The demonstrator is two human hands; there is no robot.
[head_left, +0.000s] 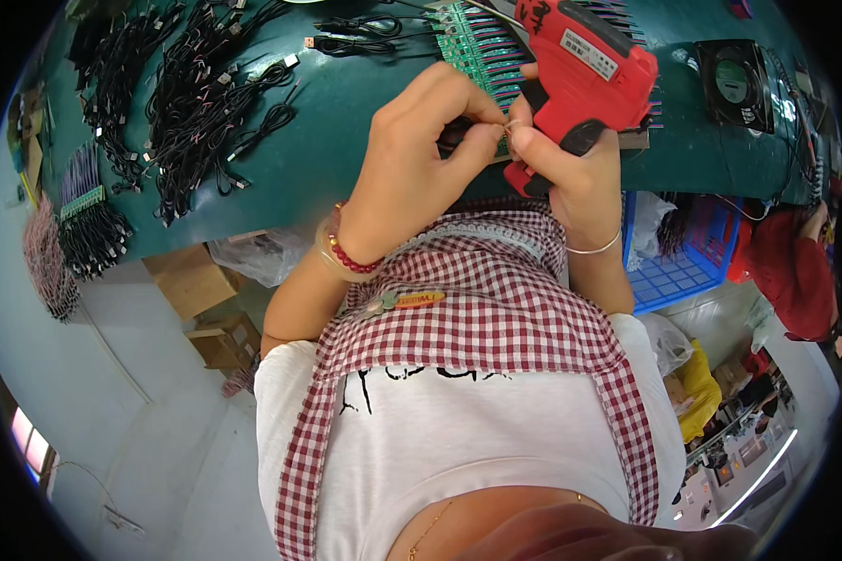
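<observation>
My right hand [575, 173] is wrapped round the handle of a red gun-shaped tool [585, 79] with dark trim and a white label. Its thumb and finger also meet at a small thin strand, too fine to name. Against them, my left hand [430, 140] pinches at the same spot, thumb and forefinger pressed together. Just beyond the fingers lies a panel of green circuit boards [468, 42] with rows of coloured wires, partly hidden by the tool and my hands.
Bundles of black cables [192, 103] spread over the left of the green table [299, 164]. A coiled USB cable [360, 42] lies behind my left hand. At the right are a black box-shaped device [734, 84], and below the edge a blue crate [678, 271]. Wire bundles [89, 220] hang left.
</observation>
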